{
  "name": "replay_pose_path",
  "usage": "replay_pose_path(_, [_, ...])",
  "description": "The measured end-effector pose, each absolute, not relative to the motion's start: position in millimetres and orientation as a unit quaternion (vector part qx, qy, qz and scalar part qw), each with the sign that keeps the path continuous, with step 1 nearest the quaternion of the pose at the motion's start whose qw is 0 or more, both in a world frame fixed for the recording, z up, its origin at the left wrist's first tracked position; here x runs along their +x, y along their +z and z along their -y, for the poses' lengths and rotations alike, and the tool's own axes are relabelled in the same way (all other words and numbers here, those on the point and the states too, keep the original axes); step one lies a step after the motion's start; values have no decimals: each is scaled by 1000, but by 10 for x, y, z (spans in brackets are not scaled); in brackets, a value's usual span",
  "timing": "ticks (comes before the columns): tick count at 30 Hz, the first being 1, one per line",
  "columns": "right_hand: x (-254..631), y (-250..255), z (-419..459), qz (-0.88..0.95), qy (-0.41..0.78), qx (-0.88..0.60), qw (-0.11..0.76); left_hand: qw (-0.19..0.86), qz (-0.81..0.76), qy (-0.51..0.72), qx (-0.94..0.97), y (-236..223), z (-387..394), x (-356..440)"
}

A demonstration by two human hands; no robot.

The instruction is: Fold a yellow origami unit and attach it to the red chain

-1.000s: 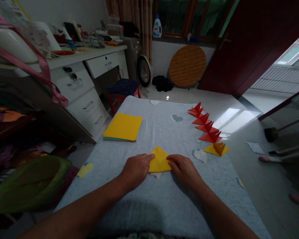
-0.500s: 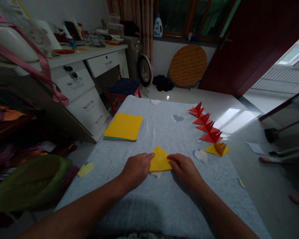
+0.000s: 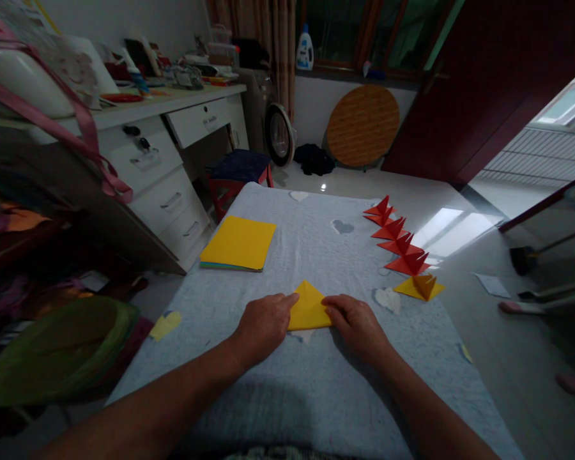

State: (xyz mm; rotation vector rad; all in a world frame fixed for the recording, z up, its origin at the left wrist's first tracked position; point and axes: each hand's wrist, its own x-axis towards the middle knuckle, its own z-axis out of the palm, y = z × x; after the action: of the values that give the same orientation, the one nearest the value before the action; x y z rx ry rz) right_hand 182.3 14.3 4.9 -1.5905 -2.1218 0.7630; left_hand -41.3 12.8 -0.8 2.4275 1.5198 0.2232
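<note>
A yellow folded paper [image 3: 308, 309] lies on the cloth-covered table with its peak pointing away from me. My left hand [image 3: 266, 323] is closed on its left edge, thumb and fingers pressed against the paper. On the opposite side, my right hand [image 3: 353, 319] pinches the right edge. Beyond my left hand rests a stack of paper sheets [image 3: 239, 243], yellow on top with blue-green showing below. To the right stands a yellow folded paper piece [image 3: 419, 288], nearest in a row with several red folded paper pieces [image 3: 402, 248].
The table [image 3: 311, 243] wears a pale blue cloth with heart prints. A stool [image 3: 239, 167] stands past its far left corner, by a white desk [image 3: 148, 160]. At the lower left is a green-lined bin [image 3: 62, 351]. Another person's foot [image 3: 510, 307] shows on the right floor.
Both hands keep their hold on the yellow folded paper, which stays in place. The whole view has shifted very slightly.
</note>
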Motion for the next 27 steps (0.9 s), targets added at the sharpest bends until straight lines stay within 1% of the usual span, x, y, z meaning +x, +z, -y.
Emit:
replay_pose_path(11, [1807,87,-152,748,284,-574,176,125,-534,17,836,61,-107,-389])
replay_pose_path(19, [1828,44,-149,755,273,-570,174,99,-517,3,851,75,-84,-383])
replay_pose_path(27, [1819,59,-150,751,279,-570,182,75,-481,17,873,47,-87,-379])
